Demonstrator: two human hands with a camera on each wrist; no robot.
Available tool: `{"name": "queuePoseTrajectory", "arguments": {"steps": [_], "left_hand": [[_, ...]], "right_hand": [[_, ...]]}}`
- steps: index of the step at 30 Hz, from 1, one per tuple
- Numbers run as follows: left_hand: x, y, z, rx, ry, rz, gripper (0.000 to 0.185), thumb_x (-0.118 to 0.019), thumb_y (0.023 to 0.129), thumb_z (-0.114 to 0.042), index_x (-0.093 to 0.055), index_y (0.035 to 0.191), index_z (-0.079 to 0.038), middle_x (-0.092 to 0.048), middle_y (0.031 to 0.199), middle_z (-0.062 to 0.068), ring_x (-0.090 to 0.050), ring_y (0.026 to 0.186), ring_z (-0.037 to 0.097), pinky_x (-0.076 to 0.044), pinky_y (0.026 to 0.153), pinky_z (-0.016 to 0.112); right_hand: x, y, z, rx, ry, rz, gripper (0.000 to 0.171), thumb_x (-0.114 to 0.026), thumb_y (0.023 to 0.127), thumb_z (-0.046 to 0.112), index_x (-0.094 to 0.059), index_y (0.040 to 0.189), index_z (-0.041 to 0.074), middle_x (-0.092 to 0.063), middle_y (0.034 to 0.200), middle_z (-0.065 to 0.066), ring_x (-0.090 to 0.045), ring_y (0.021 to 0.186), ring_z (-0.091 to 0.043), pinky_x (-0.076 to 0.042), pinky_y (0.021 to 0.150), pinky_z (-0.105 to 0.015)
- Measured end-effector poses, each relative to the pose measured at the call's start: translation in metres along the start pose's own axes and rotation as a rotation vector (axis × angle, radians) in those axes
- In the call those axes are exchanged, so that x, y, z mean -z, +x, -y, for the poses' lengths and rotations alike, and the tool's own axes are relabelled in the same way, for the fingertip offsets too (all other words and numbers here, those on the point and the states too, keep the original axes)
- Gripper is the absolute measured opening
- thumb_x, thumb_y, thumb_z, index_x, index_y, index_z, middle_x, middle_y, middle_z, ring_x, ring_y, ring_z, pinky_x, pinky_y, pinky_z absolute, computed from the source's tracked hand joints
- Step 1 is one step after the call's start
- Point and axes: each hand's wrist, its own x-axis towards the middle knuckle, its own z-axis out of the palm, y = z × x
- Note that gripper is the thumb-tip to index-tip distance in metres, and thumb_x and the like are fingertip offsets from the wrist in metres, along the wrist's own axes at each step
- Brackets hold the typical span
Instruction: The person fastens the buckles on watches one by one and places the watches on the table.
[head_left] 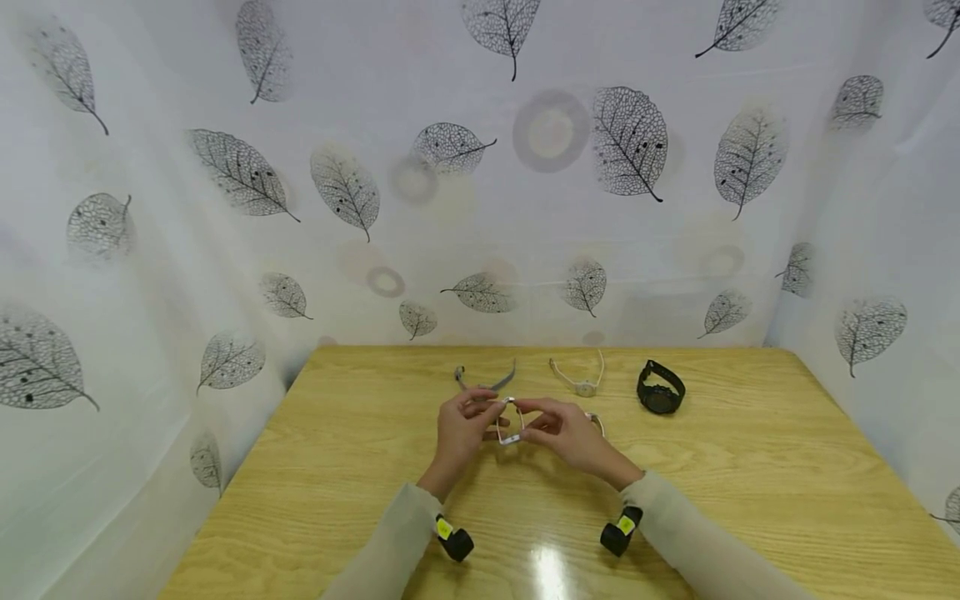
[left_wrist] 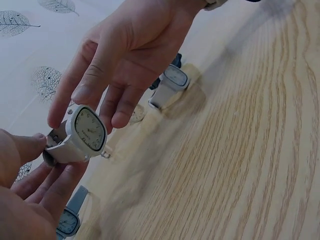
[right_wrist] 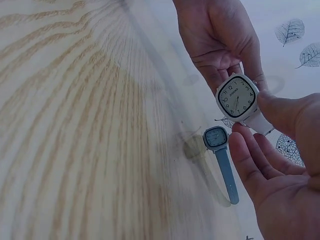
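- Both hands meet above the middle of the wooden table [head_left: 360, 467], held just off its surface.
- White watch [head_left: 510, 421] – square cream dial, white strap – sits between the two hands, in the air.
- Left hand [head_left: 461, 429]: thumb and fingers pinch the watch at one strap end; dial faces the left wrist camera.
- Right hand [head_left: 566, 433]: thumb presses the other side of the case, with curled fingers beneath the strap, seen in the right wrist view.
- On the table beyond the hands – a grey-blue watch [head_left: 483, 379] lying open, a pale watch [head_left: 581, 381] just to its right, then a black watch [head_left: 660, 388] with its strap closed in a loop.
- Backdrop: white cloth [head_left: 480, 208] printed with leaves, on three sides.
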Motion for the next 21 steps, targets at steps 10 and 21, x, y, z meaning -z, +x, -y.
{"name": "queuePoseTrajectory", "arguments": {"steps": [10, 21], "left_hand": [[0.021, 0.000, 0.005, 0.038, 0.062, 0.340, 0.055, -0.078, 0.090, 0.001, -0.059, 0.141, -0.004, -0.050, 0.148, 0.026, -0.068, 0.112, 0.036, -0.060, 0.088, 0.039], [0.028, -0.006, 0.003, 0.055, 0.091, 0.416, 0.064, -0.077, 0.088, 0.006, -0.053, 0.147, -0.004, -0.049, 0.147, 0.030, -0.068, 0.115, 0.035, -0.059, 0.090, 0.037]], "right_hand": [[0.007, -0.001, -0.003, -0.020, 0.047, -0.010, 0.051, -0.071, 0.099, 0.017, -0.055, 0.147, 0.007, -0.053, 0.148, -0.022, -0.072, 0.104, -0.019, -0.059, 0.087, -0.030], [0.005, -0.002, -0.004, -0.030, 0.039, 0.016, 0.051, -0.070, 0.099, 0.016, -0.056, 0.147, 0.010, -0.051, 0.150, -0.019, -0.072, 0.104, -0.020, -0.059, 0.087, -0.030]]}}
